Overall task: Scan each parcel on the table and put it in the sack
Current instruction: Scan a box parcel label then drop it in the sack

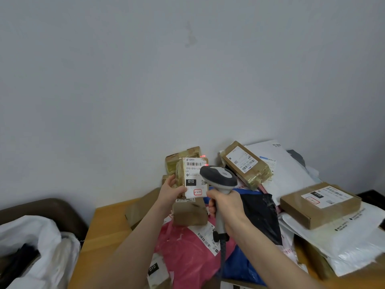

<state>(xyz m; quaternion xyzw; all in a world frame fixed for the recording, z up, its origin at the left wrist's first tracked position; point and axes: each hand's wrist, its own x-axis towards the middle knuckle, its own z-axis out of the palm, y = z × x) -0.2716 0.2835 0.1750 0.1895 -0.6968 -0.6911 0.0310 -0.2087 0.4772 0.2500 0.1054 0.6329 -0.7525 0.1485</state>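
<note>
A plain pale grey wall (125,80) is hogging most of the view, a faint smudge (190,38) is showing high up on it, and a dark brown rounded seat back (48,207) is sitting low on the left against it.

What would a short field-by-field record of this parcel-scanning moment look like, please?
left grip: holds a small taped parcel, label facing the scanner
right grip: wrapped round the handle of the scanner
scan light: red dots by the label's top right corner
sack: white, left of the table
on table: pink mailer, black bag, flat brown box, more parcels
</note>
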